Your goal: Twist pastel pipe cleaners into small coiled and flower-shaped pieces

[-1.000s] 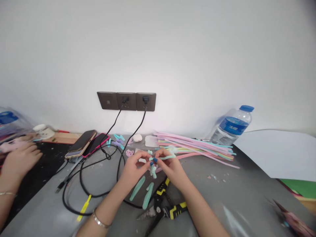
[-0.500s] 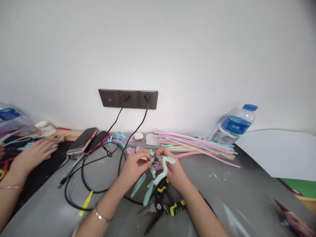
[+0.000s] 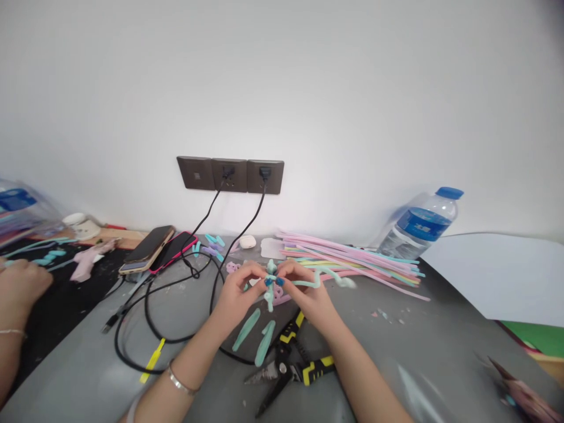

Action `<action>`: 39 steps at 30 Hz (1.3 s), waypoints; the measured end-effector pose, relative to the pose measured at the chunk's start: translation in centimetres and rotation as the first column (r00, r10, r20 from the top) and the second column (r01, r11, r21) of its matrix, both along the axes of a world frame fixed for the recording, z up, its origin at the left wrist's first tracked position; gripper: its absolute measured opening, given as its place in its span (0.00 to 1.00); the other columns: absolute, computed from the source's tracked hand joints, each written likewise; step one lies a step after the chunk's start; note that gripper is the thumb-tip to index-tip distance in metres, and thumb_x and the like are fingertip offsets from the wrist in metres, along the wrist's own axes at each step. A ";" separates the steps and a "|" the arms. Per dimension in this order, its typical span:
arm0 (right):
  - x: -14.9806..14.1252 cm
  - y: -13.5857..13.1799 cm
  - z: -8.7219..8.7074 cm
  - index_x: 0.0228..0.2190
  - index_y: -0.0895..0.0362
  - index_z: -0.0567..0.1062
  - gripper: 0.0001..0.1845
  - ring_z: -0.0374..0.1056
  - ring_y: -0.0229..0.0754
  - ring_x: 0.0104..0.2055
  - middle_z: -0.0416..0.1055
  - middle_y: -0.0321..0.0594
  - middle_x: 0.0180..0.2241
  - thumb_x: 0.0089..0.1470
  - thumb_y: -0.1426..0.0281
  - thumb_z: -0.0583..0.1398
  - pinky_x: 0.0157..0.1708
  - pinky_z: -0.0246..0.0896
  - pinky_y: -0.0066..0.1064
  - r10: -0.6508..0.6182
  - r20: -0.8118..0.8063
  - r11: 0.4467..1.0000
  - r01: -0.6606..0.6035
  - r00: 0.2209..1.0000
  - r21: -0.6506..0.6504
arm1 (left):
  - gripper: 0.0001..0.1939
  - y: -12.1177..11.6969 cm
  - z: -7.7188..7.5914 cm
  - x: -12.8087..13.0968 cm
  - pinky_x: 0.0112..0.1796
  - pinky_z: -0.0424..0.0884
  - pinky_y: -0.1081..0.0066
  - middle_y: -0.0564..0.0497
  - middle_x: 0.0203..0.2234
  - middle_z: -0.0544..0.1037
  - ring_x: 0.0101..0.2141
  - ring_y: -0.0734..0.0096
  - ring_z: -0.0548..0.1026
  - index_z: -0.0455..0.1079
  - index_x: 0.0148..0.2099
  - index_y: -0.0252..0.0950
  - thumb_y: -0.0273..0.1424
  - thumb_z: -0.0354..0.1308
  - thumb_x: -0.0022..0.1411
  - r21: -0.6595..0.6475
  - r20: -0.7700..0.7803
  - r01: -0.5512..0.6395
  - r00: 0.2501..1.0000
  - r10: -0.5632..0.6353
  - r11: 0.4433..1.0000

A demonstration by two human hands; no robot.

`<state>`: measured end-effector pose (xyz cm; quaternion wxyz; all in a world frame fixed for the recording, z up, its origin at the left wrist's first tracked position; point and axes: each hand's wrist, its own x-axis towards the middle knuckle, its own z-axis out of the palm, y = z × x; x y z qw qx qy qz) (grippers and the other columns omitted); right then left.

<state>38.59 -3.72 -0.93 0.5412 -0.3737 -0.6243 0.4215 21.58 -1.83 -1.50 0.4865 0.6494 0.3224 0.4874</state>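
Note:
My left hand (image 3: 240, 296) and my right hand (image 3: 311, 296) meet at the middle of the table, thumbs and fingers pinching a mint-green pipe cleaner (image 3: 270, 298) bent into a small looped shape. Its long wavy tail (image 3: 328, 277) sticks out to the right past my right hand. Part of the shape is hidden by my fingertips. Below lie two mint-green folded pieces (image 3: 247, 330), side by side. Nearer to me, pliers (image 3: 282, 368) with yellow and black handles rest open on the table. Pink-purple curled pieces (image 3: 232, 267) lie behind my hands.
A bundle of pastel pipe cleaners (image 3: 352, 258) lies at the back right beside a tilted water bottle (image 3: 425, 220). Black cables (image 3: 147, 317) loop at left near two phones (image 3: 147, 249). A co-worker's hand (image 3: 22, 288), a pink glue gun (image 3: 88, 261) and blurred scissors (image 3: 520, 388) flank the table.
The tail of the pipe cleaner has swung from hanging down in front of my right hand to pointing right. The co-worker's hand has drawn back left, uncovering the pink glue gun.

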 end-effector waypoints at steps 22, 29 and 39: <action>-0.1 0.2 -1.1 0.27 0.56 0.68 0.09 0.62 0.39 0.28 0.66 0.35 0.25 0.52 0.65 0.61 0.29 0.57 0.29 -0.061 0.055 0.991 0.067 0.997 -0.116 | 0.14 0.7 -0.4 -0.1 0.35 0.72 0.71 0.51 0.28 0.76 0.30 0.69 0.74 0.72 0.35 0.33 0.38 0.65 0.50 -0.295 -0.022 -0.047 0.999 0.042 0.954; -0.1 -0.1 -1.0 0.27 0.56 0.70 0.05 0.63 0.40 0.29 0.68 0.36 0.26 0.53 0.68 0.61 0.31 0.57 0.30 -0.128 0.121 0.989 0.136 0.984 -0.061 | 0.14 1.0 -1.1 -0.3 0.35 0.75 0.67 0.47 0.30 0.81 0.32 0.63 0.78 0.76 0.34 0.33 0.36 0.68 0.45 -0.276 -0.040 -0.116 0.993 0.109 0.954; -0.1 0.0 -0.9 0.27 0.56 0.71 0.05 0.65 0.42 0.30 0.70 0.39 0.28 0.52 0.68 0.61 0.31 0.59 0.31 -0.119 0.097 0.991 0.125 0.988 -0.054 | 0.14 0.6 -1.0 0.1 0.31 0.74 0.70 0.46 0.28 0.82 0.29 0.65 0.77 0.79 0.33 0.32 0.37 0.67 0.46 -0.313 -0.030 -0.150 0.989 0.148 0.938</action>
